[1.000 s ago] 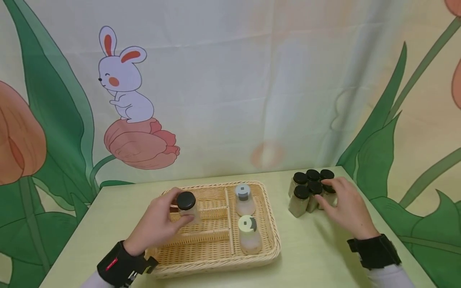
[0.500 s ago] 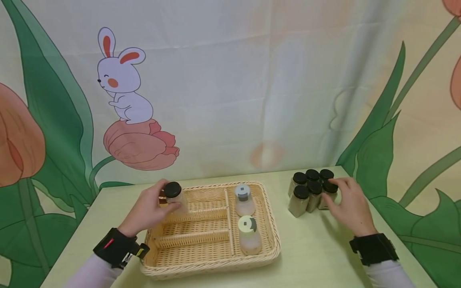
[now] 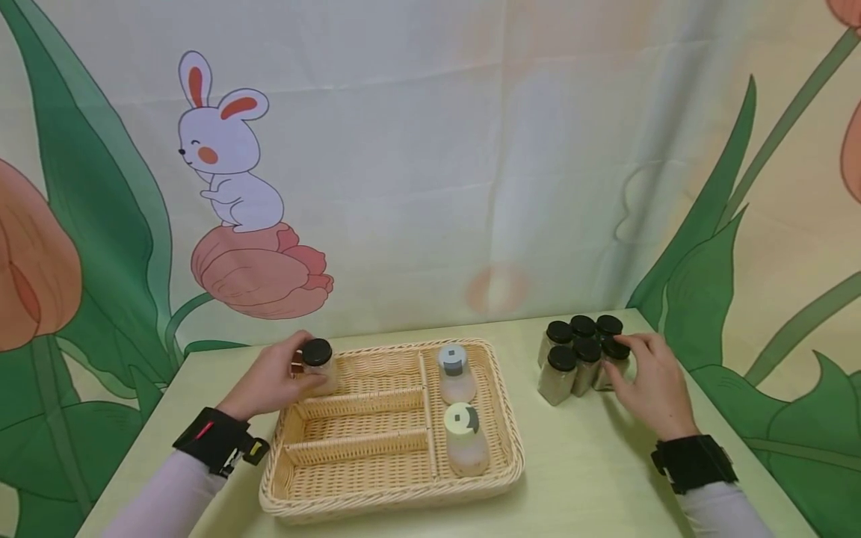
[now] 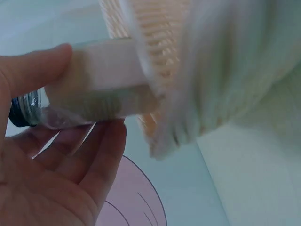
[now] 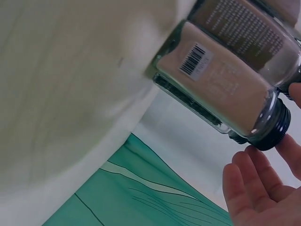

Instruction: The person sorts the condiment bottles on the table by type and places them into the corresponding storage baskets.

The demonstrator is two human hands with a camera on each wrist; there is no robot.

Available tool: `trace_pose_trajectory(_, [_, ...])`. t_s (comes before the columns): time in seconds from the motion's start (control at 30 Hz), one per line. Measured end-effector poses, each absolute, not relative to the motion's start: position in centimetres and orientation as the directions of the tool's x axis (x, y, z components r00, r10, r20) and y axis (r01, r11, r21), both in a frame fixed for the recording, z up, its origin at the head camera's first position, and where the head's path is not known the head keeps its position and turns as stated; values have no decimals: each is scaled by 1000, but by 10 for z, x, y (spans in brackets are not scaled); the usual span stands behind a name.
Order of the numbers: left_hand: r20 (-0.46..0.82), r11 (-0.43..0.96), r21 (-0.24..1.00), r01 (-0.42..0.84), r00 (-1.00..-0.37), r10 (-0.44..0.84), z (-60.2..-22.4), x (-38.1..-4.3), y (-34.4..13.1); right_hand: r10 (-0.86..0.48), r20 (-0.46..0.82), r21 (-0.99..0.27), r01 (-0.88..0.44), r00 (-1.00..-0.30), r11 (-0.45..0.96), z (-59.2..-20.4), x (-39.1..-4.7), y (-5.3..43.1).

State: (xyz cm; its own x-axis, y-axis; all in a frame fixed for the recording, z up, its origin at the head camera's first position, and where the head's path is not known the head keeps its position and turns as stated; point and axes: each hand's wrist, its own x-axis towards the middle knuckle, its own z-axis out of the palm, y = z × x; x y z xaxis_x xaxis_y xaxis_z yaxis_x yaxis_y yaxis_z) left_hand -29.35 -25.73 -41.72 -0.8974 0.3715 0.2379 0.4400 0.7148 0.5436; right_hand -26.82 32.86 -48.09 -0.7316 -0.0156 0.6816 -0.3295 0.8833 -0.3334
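Observation:
My left hand [image 3: 267,379] holds a glass spice jar [image 3: 317,353] with a black lid between thumb and fingers. The jar stands over the back left compartment of a wicker basket [image 3: 397,497]. In the left wrist view the jar [image 4: 101,80] points its base toward the blurred basket wall. At the right, my right hand [image 3: 658,390] pinches the black-lidded spice jar [image 3: 613,347] at the front right of a tight group. From the right wrist, fingertips touch that jar's lid [image 5: 273,127], and a barcode label shows on its side.
Several matching spice jars [image 3: 558,377] stand packed together beside the held one. In the basket's right compartment are two clear bottles, one with a grey top [image 3: 454,366] and one with a yellow-green top [image 3: 464,430]. A printed curtain [image 3: 417,187] hangs behind the table.
My left hand has carried its jar left and back, down to the basket's back left corner. My right hand has shifted slightly right, closing on the front right jar.

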Motion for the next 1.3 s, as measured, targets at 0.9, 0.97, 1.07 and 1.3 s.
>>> trace_pose_trajectory(0.9, [157,816,423,394,-919,363,-432,-304,-268,21,559,-390,-240,-829,889,-493,-269,326])
trace_pose_trajectory(0.97, [155,813,427,396,-918,365,-432,-304,-269,20,559,-391,-242,-829,888,-492,-269,325])
trace_pose_trajectory(1.07, [154,806,432,405,-913,377,-432,-305,-270,25,555,-396,-237,-832,887,-492,-270,325])
trace_pose_trajectory(1.3, [134,788,468,400,-913,384,-432,-306,-269,40,563,-412,-238,-825,880,-491,-270,324])
